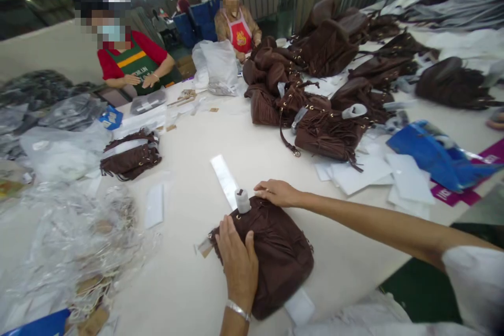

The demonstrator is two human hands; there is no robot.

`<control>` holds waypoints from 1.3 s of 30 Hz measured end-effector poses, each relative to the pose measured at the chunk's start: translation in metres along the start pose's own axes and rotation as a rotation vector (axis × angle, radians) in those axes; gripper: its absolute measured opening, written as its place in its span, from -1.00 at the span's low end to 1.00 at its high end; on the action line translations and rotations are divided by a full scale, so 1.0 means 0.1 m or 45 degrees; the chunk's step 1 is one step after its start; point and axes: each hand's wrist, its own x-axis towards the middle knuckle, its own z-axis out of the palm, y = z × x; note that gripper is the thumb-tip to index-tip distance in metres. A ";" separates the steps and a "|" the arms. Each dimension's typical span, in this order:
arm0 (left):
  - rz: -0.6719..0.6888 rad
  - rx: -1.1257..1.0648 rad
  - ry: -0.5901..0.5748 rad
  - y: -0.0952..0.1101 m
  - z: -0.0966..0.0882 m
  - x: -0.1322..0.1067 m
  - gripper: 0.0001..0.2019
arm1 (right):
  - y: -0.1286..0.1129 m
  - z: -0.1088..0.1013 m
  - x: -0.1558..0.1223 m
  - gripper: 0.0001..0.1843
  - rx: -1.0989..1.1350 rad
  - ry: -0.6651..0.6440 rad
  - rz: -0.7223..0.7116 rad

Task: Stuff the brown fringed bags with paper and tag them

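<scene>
A dark brown handbag [281, 257] lies on the white table in front of me. My left hand [237, 254] rests flat on its left side, fingers stretched toward the top edge. At the bag's far top corner is my right hand [275, 192], its fingers extended and touching the edge. Between the hands a white wrapped roll [242, 201] stands up from the bag's top. A white strip [223, 178] stretches away on the table behind that roll. At the bag's left corner sits a small clear-wrapped piece with a brown tag [205, 248].
Many brown bags [311, 121] are heaped at the back right. White sheets [362, 173] and a blue bag [437, 155] lie at the right. Clear plastic [86, 236] covers the left side, near another brown bag [132, 157]. Two people [134, 63] are across the table.
</scene>
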 end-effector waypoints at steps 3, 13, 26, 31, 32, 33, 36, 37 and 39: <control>-0.031 0.088 0.012 0.14 0.10 -0.18 -0.30 | -0.15 0.23 0.01 -0.46 -0.114 0.178 0.160; 0.013 0.196 -0.068 -0.01 0.28 -0.27 -0.25 | 0.04 0.44 0.20 -0.46 -0.312 0.103 -0.107; -0.015 -0.191 0.076 -0.07 -0.49 -0.92 -0.53 | -0.18 0.04 -1.45 -0.53 -0.050 0.348 -0.314; -0.523 -0.590 -0.017 0.11 -0.45 -1.66 -0.40 | -0.37 0.38 -2.01 -0.38 -0.043 0.167 -0.477; -0.648 -0.739 -0.023 0.12 -0.38 -1.71 -0.37 | -0.41 0.44 -1.98 -0.48 -0.047 0.164 -0.480; -0.749 -0.885 -0.015 0.12 -0.32 -1.73 -0.36 | -0.44 0.48 -1.93 -0.58 -0.039 0.163 -0.479; -0.883 -1.233 0.061 0.12 -0.22 -1.66 -0.44 | -0.51 0.45 -1.72 -0.78 0.095 0.179 -0.451; -0.903 -1.322 0.124 0.12 -0.22 -1.63 -0.45 | -0.52 0.41 -1.66 -0.81 0.165 0.184 -0.431; -0.945 -1.515 0.267 0.16 -0.24 -1.56 -0.48 | -0.53 0.29 -1.54 -0.81 0.323 0.165 -0.374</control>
